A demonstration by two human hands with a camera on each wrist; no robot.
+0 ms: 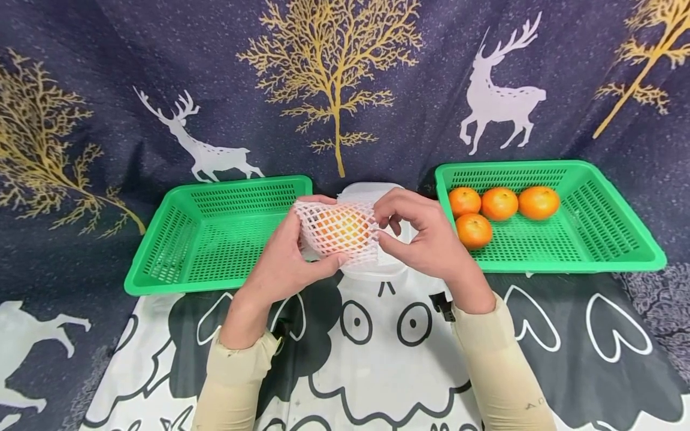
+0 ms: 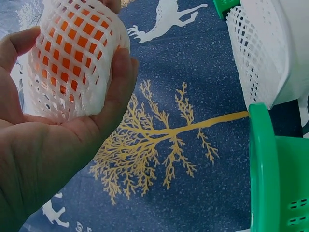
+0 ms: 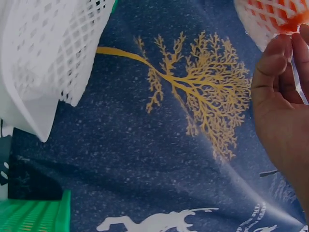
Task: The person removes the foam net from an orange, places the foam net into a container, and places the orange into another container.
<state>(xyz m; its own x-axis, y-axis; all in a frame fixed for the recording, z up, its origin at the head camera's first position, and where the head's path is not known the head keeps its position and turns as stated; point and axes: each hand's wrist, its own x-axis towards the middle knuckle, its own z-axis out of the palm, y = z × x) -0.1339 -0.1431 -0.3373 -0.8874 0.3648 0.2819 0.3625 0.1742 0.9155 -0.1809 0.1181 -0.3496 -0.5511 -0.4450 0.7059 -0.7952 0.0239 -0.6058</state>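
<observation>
An orange (image 1: 345, 228) sits inside a white foam net sleeve (image 1: 308, 222), held up over the middle of the table. My left hand (image 1: 288, 263) grips the sleeved fruit from its left side, thumb in front and fingers behind. In the left wrist view, the orange (image 2: 72, 50) shows through the mesh between thumb and fingers. At the sleeve's right end, my right hand (image 1: 426, 233) pinches the net's edge between thumb and fingertips. The right wrist view has this hand (image 3: 285, 106) just below the netted orange (image 3: 270, 14).
Behind the hands stands a white plastic tub (image 1: 372, 276), with more foam nets (image 2: 244, 53) in it. On the left is a green basket (image 1: 140, 263) with nothing in it. Several bare oranges (image 1: 499, 204) lie in the green basket (image 1: 620, 263) on the right.
</observation>
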